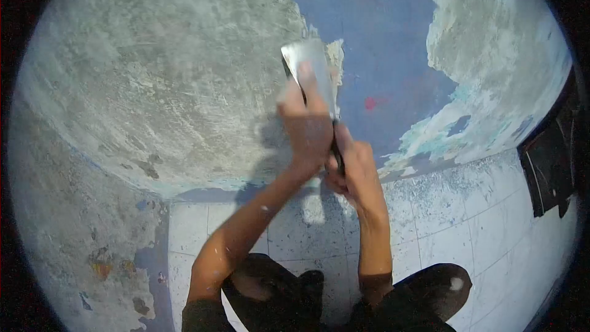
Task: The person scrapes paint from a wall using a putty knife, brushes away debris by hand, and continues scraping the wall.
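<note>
Right hand (355,172): wrapped tight round the dark handle of the paint scraper (309,58).
Left hand (305,126): lay on the blade, one finger stretched along it; too blurred to tell whether it clasped.
Paint scraper: blade flat on the wall, at the ragged edge of the blue paint (381,31).
Wall (160,74): mostly bare grey plaster.
Floor (467,209): pale tiles, flecked.

Your left hand (305,126) is smeared by blur and covers the lower blade of the scraper (310,61), your right hand (353,169) just below it hides the handle, and the dark object (550,160) well off to their right is cut by the view's edge.
</note>
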`<state>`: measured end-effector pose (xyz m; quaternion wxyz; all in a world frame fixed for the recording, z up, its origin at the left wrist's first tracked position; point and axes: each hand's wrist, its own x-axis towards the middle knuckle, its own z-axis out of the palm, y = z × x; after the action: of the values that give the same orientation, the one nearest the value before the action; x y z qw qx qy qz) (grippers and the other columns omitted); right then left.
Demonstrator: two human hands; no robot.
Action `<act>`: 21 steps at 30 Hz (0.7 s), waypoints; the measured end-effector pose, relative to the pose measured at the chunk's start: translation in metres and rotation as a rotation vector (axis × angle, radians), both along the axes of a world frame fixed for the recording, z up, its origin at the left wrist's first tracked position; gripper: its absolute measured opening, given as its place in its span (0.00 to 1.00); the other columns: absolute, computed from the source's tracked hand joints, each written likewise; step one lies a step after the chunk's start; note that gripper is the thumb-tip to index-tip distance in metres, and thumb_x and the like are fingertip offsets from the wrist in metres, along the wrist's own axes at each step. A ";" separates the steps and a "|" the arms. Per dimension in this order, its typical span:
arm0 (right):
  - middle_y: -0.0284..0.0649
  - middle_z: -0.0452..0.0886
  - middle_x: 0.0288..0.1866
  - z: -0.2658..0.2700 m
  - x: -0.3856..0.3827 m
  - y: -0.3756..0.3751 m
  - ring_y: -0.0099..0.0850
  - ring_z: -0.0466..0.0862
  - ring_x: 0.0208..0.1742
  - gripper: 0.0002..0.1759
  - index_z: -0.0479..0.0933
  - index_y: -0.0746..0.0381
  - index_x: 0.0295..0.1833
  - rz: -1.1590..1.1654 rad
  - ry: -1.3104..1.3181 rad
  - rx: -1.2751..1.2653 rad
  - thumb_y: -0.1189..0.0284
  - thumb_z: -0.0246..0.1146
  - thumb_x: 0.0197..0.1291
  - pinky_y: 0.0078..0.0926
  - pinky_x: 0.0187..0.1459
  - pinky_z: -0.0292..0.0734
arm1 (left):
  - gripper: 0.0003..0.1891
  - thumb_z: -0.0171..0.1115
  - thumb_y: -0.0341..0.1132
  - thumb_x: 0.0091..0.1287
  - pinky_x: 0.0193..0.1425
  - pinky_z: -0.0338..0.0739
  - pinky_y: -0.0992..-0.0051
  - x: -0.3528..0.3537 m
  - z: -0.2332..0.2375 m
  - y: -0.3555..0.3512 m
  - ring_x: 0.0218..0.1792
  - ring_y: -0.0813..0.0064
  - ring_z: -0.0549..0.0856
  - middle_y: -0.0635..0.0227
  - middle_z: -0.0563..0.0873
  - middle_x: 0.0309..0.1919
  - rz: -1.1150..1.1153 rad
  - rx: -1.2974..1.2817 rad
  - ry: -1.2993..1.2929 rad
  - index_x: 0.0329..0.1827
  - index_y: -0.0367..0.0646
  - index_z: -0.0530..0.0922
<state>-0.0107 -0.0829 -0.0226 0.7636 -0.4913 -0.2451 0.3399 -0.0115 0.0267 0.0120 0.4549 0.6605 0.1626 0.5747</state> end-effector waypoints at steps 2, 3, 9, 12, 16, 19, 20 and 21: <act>0.26 0.60 0.12 0.001 -0.002 -0.005 0.17 0.59 0.11 0.31 0.65 0.57 0.20 -0.039 -0.013 0.014 0.49 0.48 0.74 0.18 0.13 0.51 | 0.30 0.42 0.48 0.78 0.21 0.64 0.72 -0.001 -0.002 -0.003 0.17 0.81 0.70 0.67 0.75 0.13 -0.045 -0.005 0.027 0.28 0.32 0.81; 0.26 0.59 0.11 0.006 -0.001 -0.004 0.17 0.59 0.11 0.31 0.64 0.56 0.19 -0.052 -0.037 0.032 0.49 0.48 0.74 0.18 0.13 0.50 | 0.30 0.42 0.48 0.78 0.21 0.64 0.72 0.000 0.004 -0.003 0.17 0.82 0.70 0.68 0.75 0.13 -0.061 0.004 0.024 0.30 0.32 0.82; 0.27 0.60 0.11 -0.004 -0.005 -0.007 0.17 0.59 0.10 0.33 0.63 0.55 0.18 -0.049 -0.004 0.024 0.46 0.47 0.74 0.18 0.13 0.50 | 0.32 0.40 0.54 0.77 0.24 0.68 0.75 -0.001 0.002 -0.008 0.19 0.80 0.75 0.68 0.78 0.18 -0.126 -0.007 0.087 0.36 0.33 0.84; 0.27 0.60 0.11 -0.015 -0.011 0.001 0.18 0.59 0.10 0.33 0.63 0.55 0.18 -0.126 0.005 0.003 0.46 0.46 0.74 0.19 0.13 0.51 | 0.34 0.39 0.56 0.77 0.26 0.71 0.76 -0.004 -0.009 -0.006 0.22 0.79 0.78 0.66 0.81 0.22 -0.155 -0.045 0.151 0.36 0.32 0.83; 0.27 0.58 0.11 -0.003 -0.010 0.016 0.17 0.58 0.10 0.33 0.62 0.55 0.18 -0.132 -0.044 0.044 0.45 0.48 0.72 0.19 0.12 0.50 | 0.32 0.41 0.54 0.78 0.25 0.71 0.75 0.001 0.006 0.010 0.20 0.79 0.78 0.66 0.81 0.22 -0.178 0.092 0.091 0.36 0.32 0.83; 0.27 0.58 0.11 -0.008 -0.011 0.014 0.17 0.58 0.10 0.33 0.62 0.55 0.18 -0.217 -0.116 -0.012 0.45 0.47 0.73 0.19 0.12 0.49 | 0.30 0.42 0.50 0.78 0.21 0.65 0.74 0.002 0.000 0.000 0.16 0.81 0.72 0.71 0.75 0.14 -0.131 0.063 0.036 0.32 0.35 0.85; 0.27 0.58 0.11 -0.012 -0.012 0.010 0.17 0.58 0.10 0.32 0.62 0.55 0.18 -0.182 -0.089 -0.025 0.45 0.47 0.73 0.19 0.12 0.49 | 0.30 0.42 0.49 0.79 0.19 0.62 0.73 0.002 -0.006 -0.005 0.14 0.82 0.69 0.73 0.72 0.11 -0.088 0.049 0.024 0.30 0.36 0.85; 0.27 0.59 0.11 -0.015 -0.013 0.005 0.17 0.58 0.10 0.32 0.62 0.55 0.19 -0.151 -0.066 -0.027 0.45 0.47 0.73 0.19 0.12 0.49 | 0.31 0.42 0.50 0.79 0.19 0.62 0.74 -0.002 -0.009 -0.005 0.14 0.83 0.69 0.73 0.72 0.11 -0.029 0.091 0.099 0.31 0.35 0.86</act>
<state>-0.0236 -0.0775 -0.0379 0.7716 -0.5298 -0.2279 0.2684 -0.0138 0.0219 0.0031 0.4242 0.7105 0.1490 0.5413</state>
